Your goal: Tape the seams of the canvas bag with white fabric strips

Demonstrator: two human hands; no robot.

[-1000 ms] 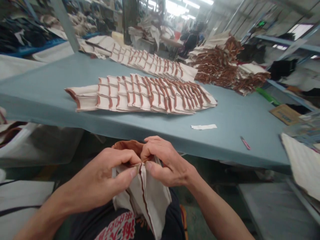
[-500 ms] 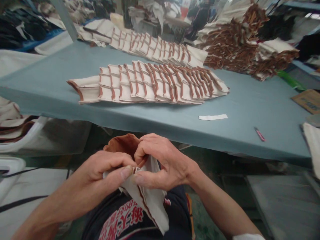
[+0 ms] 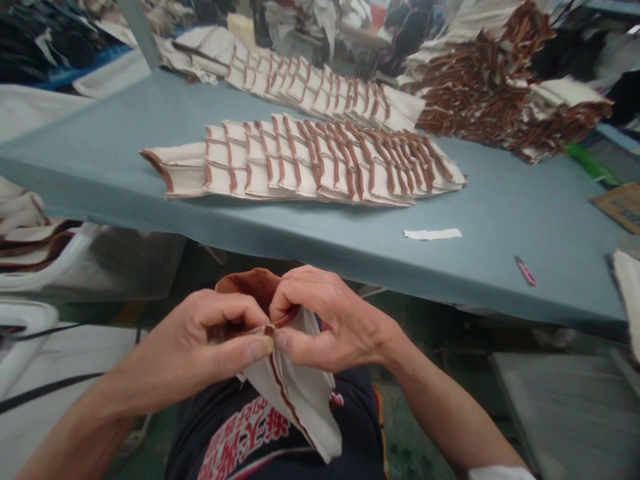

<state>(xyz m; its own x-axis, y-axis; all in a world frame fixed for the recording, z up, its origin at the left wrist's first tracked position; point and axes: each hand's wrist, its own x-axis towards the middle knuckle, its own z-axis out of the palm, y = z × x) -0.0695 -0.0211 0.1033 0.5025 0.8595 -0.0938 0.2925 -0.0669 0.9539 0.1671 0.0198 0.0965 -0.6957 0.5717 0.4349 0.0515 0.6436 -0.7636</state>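
Note:
A cream and rust-brown piece of sewn fabric [image 3: 305, 400] hangs between my two hands above my lap. My left hand [image 3: 215, 340] pinches its upper edge between thumb and fingers, beside a brown-edged seam. Close against it, my right hand [image 3: 325, 320] pinches the same edge from the other side, thumb tip near the left thumb. Behind the fingers a brown part of the fabric curves up, and a pale flap with a dark seam line drops onto a dark apron [image 3: 245, 433] with red and white lettering.
On the blue-covered table [image 3: 250, 230] lies a fanned row of cream pieces with brown edges [image 3: 310, 163], another row [image 3: 320, 90] behind it. A tall fabric pile [image 3: 480, 87] stands back right. A white strip [image 3: 433, 234] and small pink-handled tool [image 3: 525, 271] lie nearer. A white bin [image 3: 90, 260] is at left.
Both hands stay pinched on the fabric. The left fingers have shifted slightly along the seam, and the folded brown-edged seam end now shows between the thumbs. The view has shifted slightly.

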